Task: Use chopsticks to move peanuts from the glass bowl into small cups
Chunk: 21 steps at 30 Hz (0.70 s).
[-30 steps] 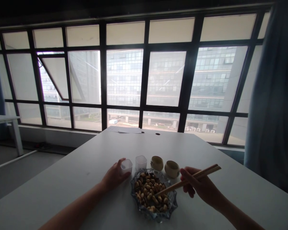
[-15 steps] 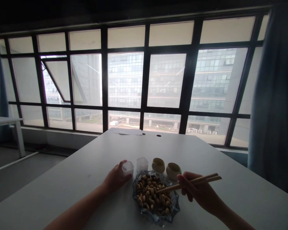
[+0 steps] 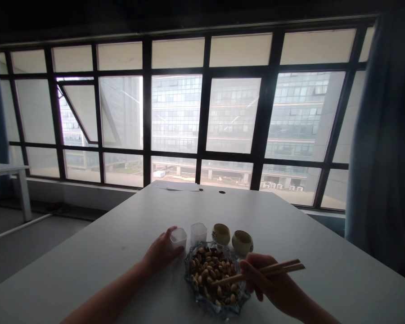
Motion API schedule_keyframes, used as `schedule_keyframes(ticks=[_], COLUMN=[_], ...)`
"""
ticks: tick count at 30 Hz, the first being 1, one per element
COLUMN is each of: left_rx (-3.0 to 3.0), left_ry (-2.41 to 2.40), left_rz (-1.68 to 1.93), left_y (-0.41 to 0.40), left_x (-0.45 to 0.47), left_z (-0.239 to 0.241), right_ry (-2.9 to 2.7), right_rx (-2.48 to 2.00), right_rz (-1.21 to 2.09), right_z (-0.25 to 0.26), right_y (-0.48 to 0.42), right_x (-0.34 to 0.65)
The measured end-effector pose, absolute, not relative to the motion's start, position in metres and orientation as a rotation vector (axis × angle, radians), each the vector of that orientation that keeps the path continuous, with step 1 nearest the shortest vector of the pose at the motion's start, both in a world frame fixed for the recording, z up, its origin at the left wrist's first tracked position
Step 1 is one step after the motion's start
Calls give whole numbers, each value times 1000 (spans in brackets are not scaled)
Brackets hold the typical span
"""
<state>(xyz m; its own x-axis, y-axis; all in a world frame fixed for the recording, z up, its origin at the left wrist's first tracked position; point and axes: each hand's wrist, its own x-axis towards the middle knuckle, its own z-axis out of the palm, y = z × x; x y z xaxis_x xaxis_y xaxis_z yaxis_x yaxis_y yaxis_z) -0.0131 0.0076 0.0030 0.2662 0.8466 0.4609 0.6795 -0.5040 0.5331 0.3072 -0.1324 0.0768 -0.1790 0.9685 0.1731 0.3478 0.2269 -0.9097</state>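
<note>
A pair of wooden chopsticks (image 3: 280,268) is gripped in my right hand (image 3: 265,278), their tips down among the pistachio-like nuts (image 3: 218,270). Those nuts fill a scalloped glass bowl (image 3: 197,294) in front of me. At the bowl's upper left, my left hand (image 3: 162,252) is wrapped round a small translucent plastic cup (image 3: 179,237). Beside it stands a second translucent cup (image 3: 199,233). Two round beige cups with dark marks follow to the right, one beige cup (image 3: 221,234) and another beige cup (image 3: 242,243) close to my right hand. Whether the chopsticks pinch a nut is too small to tell.
All of this stands on a long white table (image 3: 121,279). Papers (image 3: 180,186) lie at its far end near two cable holes. Another white table (image 3: 10,170) is at the left. Windows line the far wall, with a blue curtain (image 3: 374,180) at the right.
My right hand has shifted slightly left and down, bringing the chopstick tips further left over the nuts. The left hand keeps its hold on the translucent cup.
</note>
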Motion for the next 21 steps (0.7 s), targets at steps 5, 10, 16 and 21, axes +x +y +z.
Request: schedule_keyframes(ticks=[5, 10, 16, 21], left_rx=[2305, 2333, 2357, 2377], left_ry=[1430, 1434, 1405, 1396], left_rz=[1082, 1055, 1071, 1080], left_y=[7, 7, 8, 7], left_x=[-14, -12, -12, -13], left_z=[4, 5, 3, 5], right_ry=[-1572, -1572, -1604, -1502], right_rx=[-1209, -1182, -1184, -1170], right_rz=[799, 955, 918, 757], right_z=[81, 78, 74, 77], right_y=[-124, -127, -130, -125], right_x=[317, 314, 309, 318])
